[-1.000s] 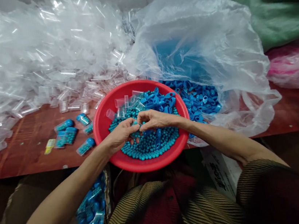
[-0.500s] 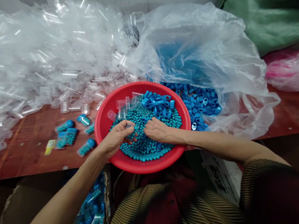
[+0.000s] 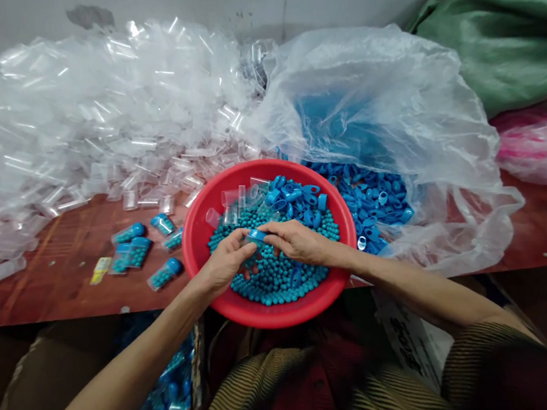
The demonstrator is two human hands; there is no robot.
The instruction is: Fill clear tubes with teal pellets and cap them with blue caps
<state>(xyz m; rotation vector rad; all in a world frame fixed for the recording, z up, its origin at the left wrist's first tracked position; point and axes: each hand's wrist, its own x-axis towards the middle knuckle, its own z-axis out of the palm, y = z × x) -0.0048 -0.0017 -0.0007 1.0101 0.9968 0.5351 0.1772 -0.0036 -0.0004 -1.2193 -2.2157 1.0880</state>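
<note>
Over the red basin [image 3: 227, 310], my left hand [image 3: 228, 261] is closed around a clear plastic tube, mostly hidden by the fingers. My right hand [image 3: 301, 240] pinches a blue cap [image 3: 257, 235] at the end of that tube. Whether the cap is fully seated I cannot tell. Below both hands lie many teal beads [image 3: 284, 287]. Loose blue caps [image 3: 297, 195] are heaped at the basin's back right, and a few empty clear tubes [image 3: 231, 214] rest at its back left.
Several capped tubes of beads [image 3: 133, 252] and a yellow slip [image 3: 101, 270] lie left of the basin. Behind is a large heap of clear tubes [image 3: 106, 119]. A plastic bag [image 3: 431, 97] with blue caps spilling out stands right. Below the table edge, a box holds filled tubes [image 3: 165, 401].
My right hand has lifted from the beads and come to my left hand, with a blue cap now at the tube. The camera view has shifted slightly.
</note>
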